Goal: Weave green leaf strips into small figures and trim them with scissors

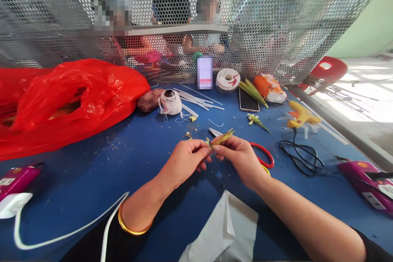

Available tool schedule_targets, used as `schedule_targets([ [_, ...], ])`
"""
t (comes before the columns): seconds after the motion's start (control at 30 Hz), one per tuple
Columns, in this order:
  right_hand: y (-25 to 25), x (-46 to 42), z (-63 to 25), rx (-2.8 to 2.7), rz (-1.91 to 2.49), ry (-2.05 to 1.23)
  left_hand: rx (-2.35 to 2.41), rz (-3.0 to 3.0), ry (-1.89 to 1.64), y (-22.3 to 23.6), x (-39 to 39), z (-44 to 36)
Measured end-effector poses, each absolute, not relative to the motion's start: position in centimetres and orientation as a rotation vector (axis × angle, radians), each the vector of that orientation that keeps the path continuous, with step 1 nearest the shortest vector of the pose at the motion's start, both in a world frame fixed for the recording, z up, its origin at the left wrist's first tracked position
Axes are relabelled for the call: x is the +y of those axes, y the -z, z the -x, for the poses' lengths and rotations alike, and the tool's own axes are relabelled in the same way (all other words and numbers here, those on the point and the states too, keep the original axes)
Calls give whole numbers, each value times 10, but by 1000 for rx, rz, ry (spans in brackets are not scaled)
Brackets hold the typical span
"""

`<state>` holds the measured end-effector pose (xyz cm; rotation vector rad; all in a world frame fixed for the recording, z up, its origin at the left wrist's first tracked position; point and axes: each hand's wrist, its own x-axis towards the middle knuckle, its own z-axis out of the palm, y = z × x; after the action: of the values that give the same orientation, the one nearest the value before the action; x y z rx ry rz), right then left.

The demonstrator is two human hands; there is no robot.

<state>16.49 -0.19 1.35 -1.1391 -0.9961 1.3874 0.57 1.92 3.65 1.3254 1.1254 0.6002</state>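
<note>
My left hand and my right hand meet over the middle of the blue table. Both pinch a small yellow-green leaf strip piece between thumb and fingertips; its pointed tips stick up and to the right. My left wrist wears a gold bangle. Red-handled scissors lie on the table just behind my right hand, partly hidden by it.
A big red plastic bag fills the left. A thread spool, white strips, a phone, a tape roll, green leaves and a yellow glue gun lie behind. Perforated metal screen backs the table; people sit beyond.
</note>
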Motion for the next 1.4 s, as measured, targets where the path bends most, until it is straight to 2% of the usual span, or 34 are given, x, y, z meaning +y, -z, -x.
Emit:
schedule_targets([
  [1.4, -15, -4, -163, -945, 1084, -1412, 1145, -1381, -714, -35, 15, -12],
])
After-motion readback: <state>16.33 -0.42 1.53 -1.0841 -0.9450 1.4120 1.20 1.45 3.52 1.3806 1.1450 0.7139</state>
